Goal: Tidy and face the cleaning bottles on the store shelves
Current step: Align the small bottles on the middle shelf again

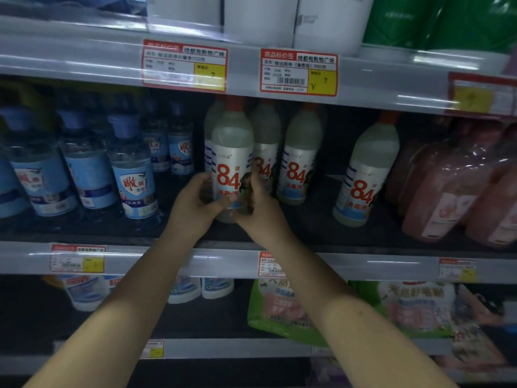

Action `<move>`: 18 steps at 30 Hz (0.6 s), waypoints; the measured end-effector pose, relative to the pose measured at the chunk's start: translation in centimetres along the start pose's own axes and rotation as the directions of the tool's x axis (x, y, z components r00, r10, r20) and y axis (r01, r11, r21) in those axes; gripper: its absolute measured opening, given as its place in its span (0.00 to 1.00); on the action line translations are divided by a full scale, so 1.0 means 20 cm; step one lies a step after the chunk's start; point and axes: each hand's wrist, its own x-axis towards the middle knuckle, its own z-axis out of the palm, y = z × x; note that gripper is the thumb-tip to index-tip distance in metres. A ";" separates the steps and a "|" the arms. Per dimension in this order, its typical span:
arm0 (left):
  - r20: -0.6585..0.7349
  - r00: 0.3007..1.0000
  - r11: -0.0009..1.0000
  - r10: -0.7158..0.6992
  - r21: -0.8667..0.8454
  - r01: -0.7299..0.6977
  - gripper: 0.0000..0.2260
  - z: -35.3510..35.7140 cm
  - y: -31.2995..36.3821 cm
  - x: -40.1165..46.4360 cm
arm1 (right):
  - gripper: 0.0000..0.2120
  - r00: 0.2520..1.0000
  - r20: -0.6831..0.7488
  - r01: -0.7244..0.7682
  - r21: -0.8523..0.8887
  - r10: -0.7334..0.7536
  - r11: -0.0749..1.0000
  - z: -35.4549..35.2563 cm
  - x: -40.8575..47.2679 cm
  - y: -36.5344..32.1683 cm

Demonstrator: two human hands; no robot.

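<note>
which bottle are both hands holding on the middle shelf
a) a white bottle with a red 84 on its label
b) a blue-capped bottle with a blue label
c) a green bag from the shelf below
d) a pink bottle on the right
a: the left hand and right hand wrap the lower part of the white 84 bottle with an orange-red cap, which stands upright ahead of the other 84 bottles.

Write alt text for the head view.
Both hands, left hand and right hand, grip the lower part of a white 84 bottle with a red cap on the middle shelf. Blue-labelled bottles stand to its left.
</note>
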 end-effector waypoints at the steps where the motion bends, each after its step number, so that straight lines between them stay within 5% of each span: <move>1: 0.002 1.000 1.000 -0.006 -0.005 0.006 0.18 0.00 0.00 0.00 | 0.41 1.000 0.006 -0.005 -0.010 0.005 1.000 0.00 0.00 0.00; 18: 0.039 0.998 0.999 -0.041 -0.009 0.042 0.22 -0.02 -0.02 0.01 | 0.46 0.995 0.099 -0.017 -0.001 0.018 1.000 0.01 0.01 0.01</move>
